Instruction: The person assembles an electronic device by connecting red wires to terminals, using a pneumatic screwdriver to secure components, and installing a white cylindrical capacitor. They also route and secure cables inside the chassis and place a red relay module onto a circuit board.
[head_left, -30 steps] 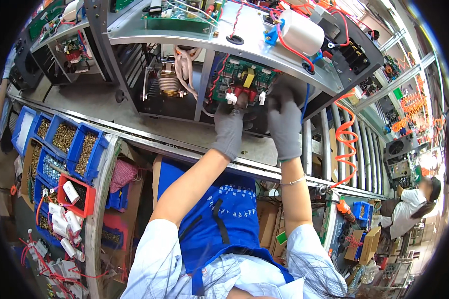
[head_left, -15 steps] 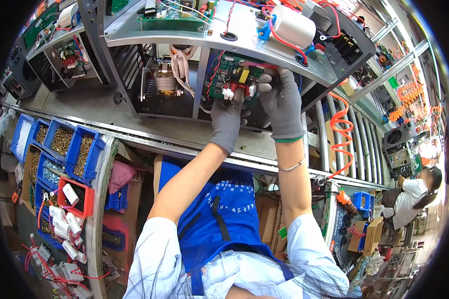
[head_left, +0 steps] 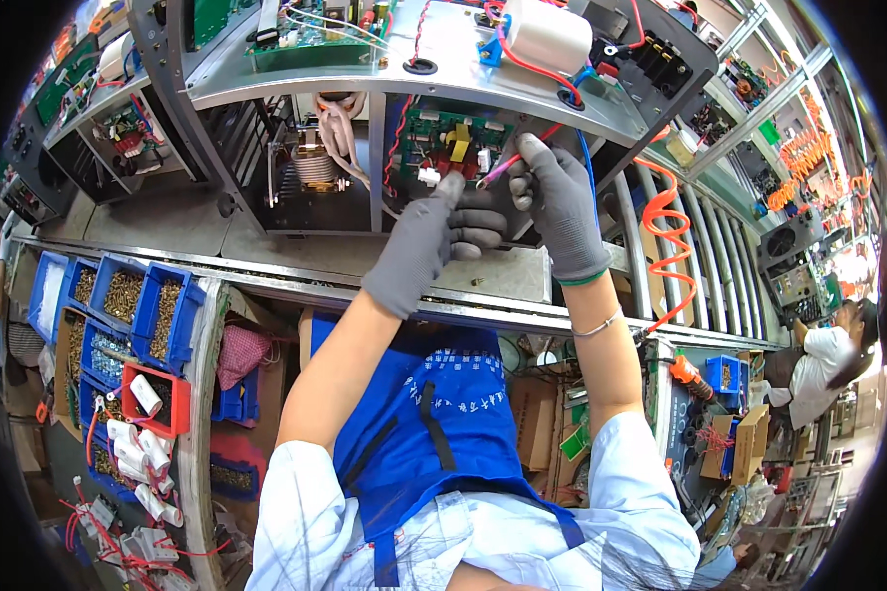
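Note:
A red wire (head_left: 504,169) with a pinkish sleeve and a ring terminal at its end is pinched between the fingertips of my right hand (head_left: 565,202), gloved in grey. Its end points left, toward a green circuit board (head_left: 426,138) inside the open metal cabinet (head_left: 384,81). Also grey-gloved, my left hand (head_left: 419,241) is at the board's lower edge, thumb up by the red parts, other fingers apart and nothing visible in them. A yellow transformer (head_left: 457,144) and a white connector (head_left: 429,176) show on the board. Whether the left thumb touches it, I cannot tell.
A white cylindrical capacitor (head_left: 550,37) sits on the cabinet's top shelf. Blue bins (head_left: 160,305) of screws and a red bin (head_left: 179,402) stand at left. A coiled orange air hose (head_left: 666,231) hangs at right beside rollers (head_left: 724,261). A co-worker (head_left: 826,355) is at far right.
My right hand has brought the red wire's end into sight beside the board. My left hand has drawn back a little, its fingers spreading. The whole view has shifted slightly.

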Demonstrator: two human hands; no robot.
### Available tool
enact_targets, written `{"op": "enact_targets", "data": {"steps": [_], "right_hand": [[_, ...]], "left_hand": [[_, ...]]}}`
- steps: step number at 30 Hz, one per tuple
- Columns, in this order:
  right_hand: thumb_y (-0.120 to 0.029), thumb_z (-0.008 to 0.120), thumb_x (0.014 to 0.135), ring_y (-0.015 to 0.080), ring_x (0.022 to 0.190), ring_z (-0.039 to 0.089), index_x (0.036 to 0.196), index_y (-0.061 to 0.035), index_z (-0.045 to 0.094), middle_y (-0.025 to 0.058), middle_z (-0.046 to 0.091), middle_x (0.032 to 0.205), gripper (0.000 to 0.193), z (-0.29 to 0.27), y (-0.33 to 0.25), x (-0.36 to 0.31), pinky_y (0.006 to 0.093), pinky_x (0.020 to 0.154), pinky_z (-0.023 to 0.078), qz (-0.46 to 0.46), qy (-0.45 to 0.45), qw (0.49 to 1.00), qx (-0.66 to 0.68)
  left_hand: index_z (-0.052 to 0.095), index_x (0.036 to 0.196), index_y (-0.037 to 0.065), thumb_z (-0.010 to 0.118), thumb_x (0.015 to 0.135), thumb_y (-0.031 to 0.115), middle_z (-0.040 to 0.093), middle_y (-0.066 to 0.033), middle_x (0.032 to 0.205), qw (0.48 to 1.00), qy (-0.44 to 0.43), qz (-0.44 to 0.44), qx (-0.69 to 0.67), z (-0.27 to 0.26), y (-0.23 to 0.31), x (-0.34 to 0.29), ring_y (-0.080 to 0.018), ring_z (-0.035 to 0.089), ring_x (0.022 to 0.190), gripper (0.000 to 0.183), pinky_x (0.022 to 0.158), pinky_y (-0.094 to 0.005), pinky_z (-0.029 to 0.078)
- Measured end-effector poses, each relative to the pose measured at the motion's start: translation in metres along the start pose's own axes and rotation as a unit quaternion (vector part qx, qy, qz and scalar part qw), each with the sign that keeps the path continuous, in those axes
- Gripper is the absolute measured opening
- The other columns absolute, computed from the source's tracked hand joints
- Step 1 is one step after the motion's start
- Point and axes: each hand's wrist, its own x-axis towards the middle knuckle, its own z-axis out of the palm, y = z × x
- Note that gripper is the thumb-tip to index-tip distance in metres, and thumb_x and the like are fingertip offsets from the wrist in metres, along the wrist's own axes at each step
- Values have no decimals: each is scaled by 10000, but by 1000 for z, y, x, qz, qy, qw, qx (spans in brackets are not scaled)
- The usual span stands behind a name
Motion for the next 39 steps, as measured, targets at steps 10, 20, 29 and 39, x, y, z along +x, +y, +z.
{"op": "enact_targets", "data": {"steps": [10,20,29,39], "right_hand": [[-330,646,894,35,486,485,765,-56,616,-30,538,594,304,-15,-9,-11,180,449,391,4,12,988,-152],[-314,619,909,33,531,476,896,-62,609,-13,548,675,253,-18,-4,-16,174,481,380,-19,-14,978,-208],[-155,541,929,53,601,559,1103,26,542,45,612,786,251,-30,28,-8,199,470,417,-4,-95,984,-152],[-211,536,966,148,602,599,1062,-4,557,58,598,673,229,-38,79,-14,294,554,474,-245,-22,918,-311]], "left_hand": [[586,783,21,490,985,408,529,-11,556,911,61,284,294,41,-39,8,-76,494,462,447,448,-252,390],[595,737,21,501,971,446,563,-28,602,948,104,146,264,3,-92,-28,-83,531,503,494,453,-257,400],[601,1081,22,529,947,469,652,-70,851,990,81,81,86,0,-66,23,-117,629,625,473,512,-208,494],[581,1175,78,588,931,363,663,-38,977,991,106,85,-4,-5,-86,37,-144,655,759,375,588,-257,513]]}}
